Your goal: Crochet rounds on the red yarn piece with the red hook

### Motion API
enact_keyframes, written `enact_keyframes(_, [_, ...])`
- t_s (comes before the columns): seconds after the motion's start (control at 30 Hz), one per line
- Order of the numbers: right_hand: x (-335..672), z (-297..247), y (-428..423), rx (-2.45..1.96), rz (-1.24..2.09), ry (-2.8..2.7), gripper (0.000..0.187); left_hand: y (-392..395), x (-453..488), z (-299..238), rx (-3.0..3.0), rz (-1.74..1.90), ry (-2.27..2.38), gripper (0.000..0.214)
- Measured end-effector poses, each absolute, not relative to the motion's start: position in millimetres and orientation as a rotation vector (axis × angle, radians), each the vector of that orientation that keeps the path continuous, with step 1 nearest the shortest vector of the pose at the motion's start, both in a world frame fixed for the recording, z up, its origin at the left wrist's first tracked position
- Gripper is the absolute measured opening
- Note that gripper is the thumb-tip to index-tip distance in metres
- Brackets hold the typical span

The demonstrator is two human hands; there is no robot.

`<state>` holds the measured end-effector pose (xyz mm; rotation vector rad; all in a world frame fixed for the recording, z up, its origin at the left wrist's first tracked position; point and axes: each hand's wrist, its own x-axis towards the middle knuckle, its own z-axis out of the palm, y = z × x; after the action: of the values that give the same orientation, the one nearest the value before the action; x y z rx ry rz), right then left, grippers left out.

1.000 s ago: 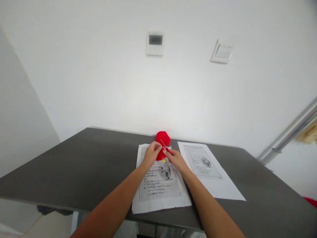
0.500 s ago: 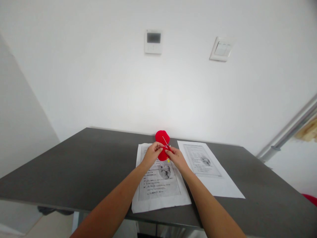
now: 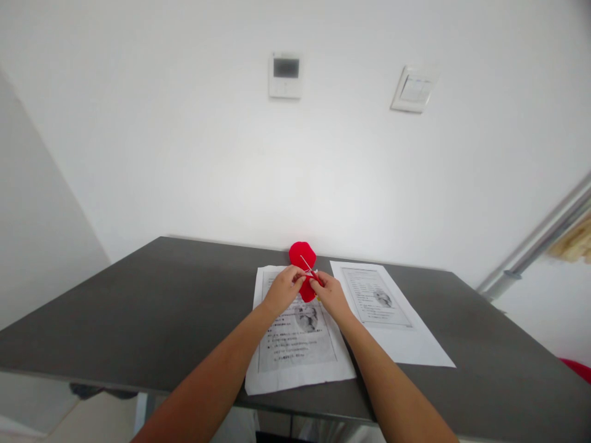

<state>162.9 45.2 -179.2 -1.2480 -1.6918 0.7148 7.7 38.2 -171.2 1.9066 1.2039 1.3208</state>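
A small red crocheted piece point(image 3: 302, 255) is held up over the dark table point(image 3: 138, 301), above a printed sheet point(image 3: 298, 335). My left hand point(image 3: 282, 289) pinches its lower left edge with closed fingers. My right hand point(image 3: 327, 290) is closed on a thin silver crochet hook point(image 3: 306, 266) that slants across the red piece. The two hands touch at the fingertips, and the lower part of the red piece is hidden between them.
A second printed sheet point(image 3: 385, 307) lies to the right of the first. A wall panel point(image 3: 285, 75) and a light switch point(image 3: 412, 90) are on the white wall behind. A metal rail point(image 3: 540, 243) slants at the right. The table's near edge runs below my forearms.
My hands have drawn closer together over the red piece. The small yellow marker seen below it earlier is now hidden behind my right hand.
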Motion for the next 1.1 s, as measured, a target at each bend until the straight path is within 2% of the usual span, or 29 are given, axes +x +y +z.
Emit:
enact_keyframes(0.47, [159,-178,40,-1.343,0.624,-1.761,0.018,36,6,-169,2.114,1.168,1.293,0.018])
enact_keyframes(0.6, [159,-178,41,-1.307,0.639,-1.754,0.021,39,6,-174,2.020,1.151,1.319,0.013])
enact_keyframes(0.77, [159,-180,44,-1.241,0.695,-1.725,0.023,51,7,-184,1.793,1.140,1.302,0.033])
enact_keyframes(1.1, [161,-184,47,-1.176,0.763,-1.668,0.024,60,5,-201,1.425,1.059,1.090,0.036])
